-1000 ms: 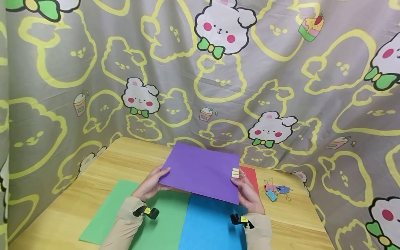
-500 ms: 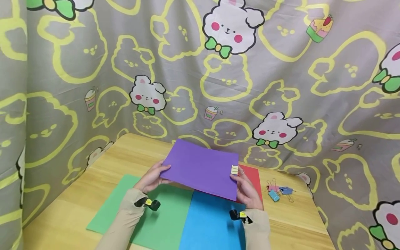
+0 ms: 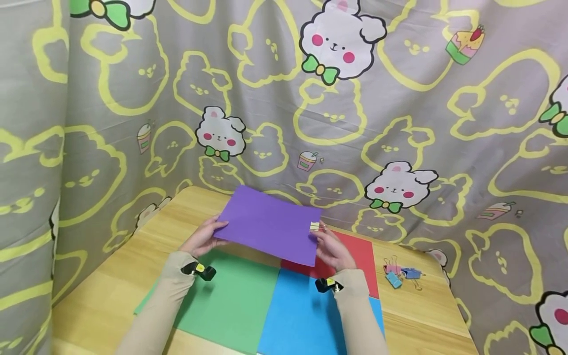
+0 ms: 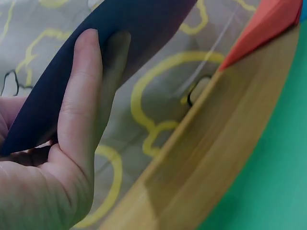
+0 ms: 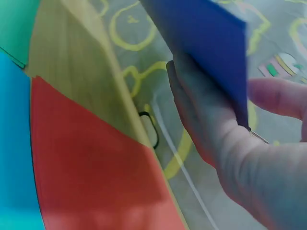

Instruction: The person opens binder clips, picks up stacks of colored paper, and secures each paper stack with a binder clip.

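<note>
A sheet or thin stack of purple paper is held up, tilted, over the table's far half. My left hand pinches its left edge, thumb on top and fingers underneath. In the left wrist view, straight fingers of that hand lie against the dark underside of the paper. My right hand grips the right edge beside a pale yellow binder clip fastened there. The right wrist view shows fingers of this hand under the purple paper, with the thumb on the other face.
Green paper, blue paper and red paper lie side by side on the wooden table. At the right are loose binder clips: pink, blue and light blue. A patterned curtain surrounds the table.
Both hands have carried the purple paper left and a little farther back, uncovering more of the red paper. The head view has turned slightly left. Both grips stay the same.
</note>
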### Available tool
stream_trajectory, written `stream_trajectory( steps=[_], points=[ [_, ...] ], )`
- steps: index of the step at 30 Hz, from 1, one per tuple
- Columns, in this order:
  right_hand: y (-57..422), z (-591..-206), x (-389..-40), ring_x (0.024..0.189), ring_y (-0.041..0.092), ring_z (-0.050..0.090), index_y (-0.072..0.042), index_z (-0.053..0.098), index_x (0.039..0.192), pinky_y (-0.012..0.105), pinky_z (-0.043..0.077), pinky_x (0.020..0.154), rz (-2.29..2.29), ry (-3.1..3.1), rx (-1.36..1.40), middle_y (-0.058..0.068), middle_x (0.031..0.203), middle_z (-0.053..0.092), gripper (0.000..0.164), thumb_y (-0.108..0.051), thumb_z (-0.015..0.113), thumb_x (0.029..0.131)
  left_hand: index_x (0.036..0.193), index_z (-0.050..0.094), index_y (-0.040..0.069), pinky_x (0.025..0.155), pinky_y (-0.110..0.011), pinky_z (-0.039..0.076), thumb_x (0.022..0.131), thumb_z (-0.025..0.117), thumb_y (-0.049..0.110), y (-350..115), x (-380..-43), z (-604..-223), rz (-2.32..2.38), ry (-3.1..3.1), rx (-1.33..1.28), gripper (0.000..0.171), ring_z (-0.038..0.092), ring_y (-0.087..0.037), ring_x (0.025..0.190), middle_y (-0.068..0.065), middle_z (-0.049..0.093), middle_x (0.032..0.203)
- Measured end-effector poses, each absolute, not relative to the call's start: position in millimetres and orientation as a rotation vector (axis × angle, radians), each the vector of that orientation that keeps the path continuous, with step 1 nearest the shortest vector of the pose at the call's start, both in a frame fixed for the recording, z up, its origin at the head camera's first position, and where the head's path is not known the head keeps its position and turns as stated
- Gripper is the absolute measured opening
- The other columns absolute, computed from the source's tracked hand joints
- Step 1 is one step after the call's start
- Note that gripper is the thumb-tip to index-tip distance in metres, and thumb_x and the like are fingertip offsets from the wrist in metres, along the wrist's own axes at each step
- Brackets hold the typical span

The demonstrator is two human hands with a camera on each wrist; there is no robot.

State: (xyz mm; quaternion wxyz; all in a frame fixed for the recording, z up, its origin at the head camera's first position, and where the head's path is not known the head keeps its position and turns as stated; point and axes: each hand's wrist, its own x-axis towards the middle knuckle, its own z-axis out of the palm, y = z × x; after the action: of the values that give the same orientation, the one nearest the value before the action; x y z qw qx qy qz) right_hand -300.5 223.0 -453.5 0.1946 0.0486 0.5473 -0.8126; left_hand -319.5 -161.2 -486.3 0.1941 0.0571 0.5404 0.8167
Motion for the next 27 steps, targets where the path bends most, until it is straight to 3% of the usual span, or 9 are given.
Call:
stream_trajectory(
  steps=[4, 7, 11, 14, 19, 23, 27],
  points=[
    [208, -456, -312, 0.106, 0.017, 0.061, -0.035, 0.012, 0.157, 0.040, 0.058, 0.084, -2.156, 1.638, 0.107, 0.000, 0.114, 0.057, 0.068, -0.014, 0.048, 0.103, 0.159, -0.001, 0.009, 0.082, -0.032, 0.061, 0.107, 0.037, 0.013, -178, -321, -489, 2.290, 1.522, 0.135, 0.065, 0.070, -0.013, 0.091, -0.001, 0.065, 0.102],
    [199, -458, -317, 0.102, 0.020, 0.063, -0.025, 0.024, 0.151, 0.041, 0.058, 0.083, -2.091, 1.680, 0.112, 0.001, 0.104, 0.059, 0.055, -0.016, 0.049, 0.103, 0.158, -0.001, 0.008, 0.084, -0.032, 0.060, 0.107, 0.036, 0.013, -188, -322, -492, 2.270, 1.546, 0.126, 0.064, 0.070, -0.013, 0.091, -0.001, 0.064, 0.103],
    [189, -462, -323, 0.100, 0.022, 0.064, -0.013, 0.033, 0.143, 0.041, 0.058, 0.083, -2.002, 1.741, 0.096, 0.009, 0.111, 0.061, 0.042, -0.018, 0.048, 0.104, 0.159, -0.001, 0.009, 0.088, -0.034, 0.059, 0.107, 0.037, 0.015, -202, -326, -500, 2.221, 1.622, 0.122, 0.064, 0.069, -0.012, 0.093, 0.000, 0.061, 0.108],
    [182, -465, -328, 0.100, 0.022, 0.065, -0.011, 0.032, 0.148, 0.041, 0.058, 0.082, -1.935, 1.798, 0.070, 0.013, 0.117, 0.060, 0.047, -0.019, 0.047, 0.104, 0.159, 0.001, 0.009, 0.087, -0.034, 0.059, 0.107, 0.037, 0.015, -208, -331, -504, 2.186, 1.683, 0.094, 0.063, 0.070, -0.012, 0.092, 0.001, 0.061, 0.108],
    [172, -469, -334, 0.094, 0.023, 0.064, -0.010, 0.024, 0.152, 0.039, 0.057, 0.077, -1.857, 1.873, 0.100, 0.012, 0.109, 0.056, 0.054, -0.020, 0.046, 0.104, 0.159, 0.004, 0.007, 0.086, -0.034, 0.059, 0.106, 0.037, 0.015, -213, -339, -506, 2.136, 1.756, 0.054, 0.062, 0.070, -0.012, 0.090, -0.004, 0.063, 0.111],
    [166, -471, -337, 0.113, 0.035, 0.061, -0.006, 0.015, 0.156, 0.047, 0.057, 0.089, -1.813, 1.898, 0.112, 0.023, 0.128, 0.051, 0.062, -0.018, 0.046, 0.104, 0.159, 0.006, 0.008, 0.086, -0.034, 0.057, 0.106, 0.037, 0.015, -216, -346, -508, 2.079, 1.826, 0.030, 0.062, 0.068, -0.011, 0.091, -0.013, 0.054, 0.126],
    [162, -471, -338, 0.134, 0.047, 0.046, -0.004, 0.013, 0.156, 0.055, 0.050, 0.102, -1.803, 1.882, 0.112, 0.032, 0.148, 0.037, 0.060, -0.015, 0.043, 0.105, 0.158, 0.006, 0.005, 0.087, -0.036, 0.057, 0.105, 0.038, 0.014, -219, -353, -511, 2.044, 1.852, 0.028, 0.063, 0.067, -0.012, 0.092, -0.020, 0.053, 0.131]
  ],
)
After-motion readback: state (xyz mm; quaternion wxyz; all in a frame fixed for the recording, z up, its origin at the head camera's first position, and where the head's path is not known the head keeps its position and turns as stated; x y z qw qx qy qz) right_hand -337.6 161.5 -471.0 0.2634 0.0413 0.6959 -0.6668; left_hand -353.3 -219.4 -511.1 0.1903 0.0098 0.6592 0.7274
